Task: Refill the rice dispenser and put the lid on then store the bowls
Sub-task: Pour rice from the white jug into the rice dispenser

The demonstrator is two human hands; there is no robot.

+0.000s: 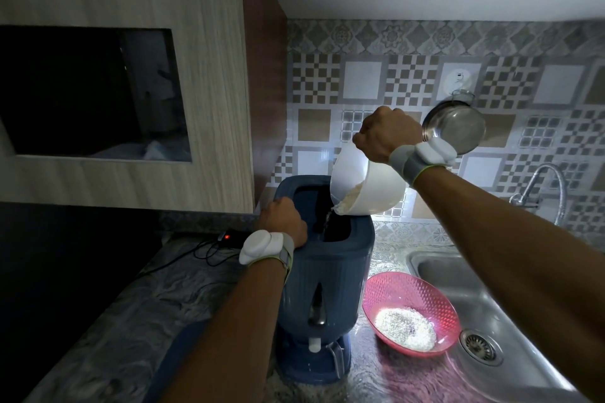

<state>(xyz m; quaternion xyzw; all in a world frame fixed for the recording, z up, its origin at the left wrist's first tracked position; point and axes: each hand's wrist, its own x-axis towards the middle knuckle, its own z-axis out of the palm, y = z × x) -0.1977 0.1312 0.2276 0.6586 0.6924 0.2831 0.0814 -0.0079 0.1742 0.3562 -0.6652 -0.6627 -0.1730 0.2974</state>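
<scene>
I saw the marbled countertop (108, 321) running under everything; the steel sink (510, 311) lay well to the right of my left hand's grip, its tap (543, 186) rising near the patterned wall; the blue rice dispenser (322, 275) stood upright on the counter with its top open, no lid on it. My left hand (283, 221) rested on the dispenser's top rim at the left edge, fingers curled over into the opening and pressed against that rim, steadying it. My right hand (386, 137) was raised above and to the right of the opening, fingers pinched closed on the upper rim of the white bowl (368, 185); the bowl hung below that grip, tipped steeply leftward, its lip just over the dispenser's mouth. Rice (348, 198) had gathered at the bowl's low edge, and a thin stream of it fell into the dark opening. Down and to the right of the left grip, just beside the dispenser's base, the pink bowl (411, 314) sat on the counter at the sink's edge, holding a small heap of rice. Both wrists wore white bands.
</scene>
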